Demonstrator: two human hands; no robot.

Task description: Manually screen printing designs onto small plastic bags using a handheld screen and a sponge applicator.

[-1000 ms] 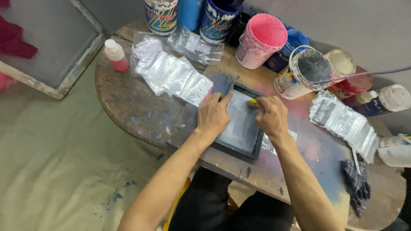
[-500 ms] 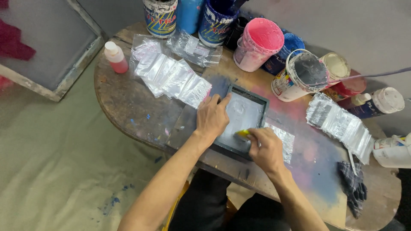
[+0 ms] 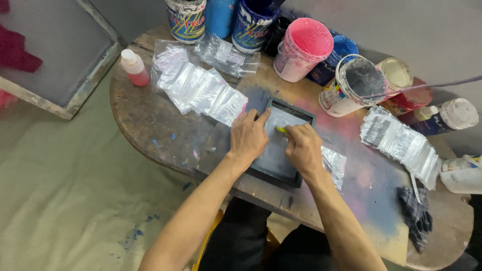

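Note:
A small dark-framed printing screen (image 3: 302, 113) lies flat on a paint-stained oval wooden table (image 3: 145, 125). My left hand (image 3: 248, 138) rests palm down on the screen's left edge, fingers spread, holding it still. My right hand (image 3: 303, 149) is closed around a small yellow squeegee (image 3: 280, 129), pressed onto the mesh near the middle of the frame. A clear plastic bag (image 3: 335, 163) sticks out from under the screen's right side.
Rows of clear plastic bags lie at the left (image 3: 201, 90) and right (image 3: 401, 143). Paint buckets crowd the far edge: pink (image 3: 304, 47), a grey one (image 3: 355, 84), blue ones. A pink squeeze bottle (image 3: 134, 68) stands left, a dark rag (image 3: 415, 216) lies right. A large framed screen (image 3: 55, 55) leans at far left.
My right hand dragged the squeegee from the screen's far end toward me, then moved it back up to mid-frame. My left hand stayed on the frame's left edge.

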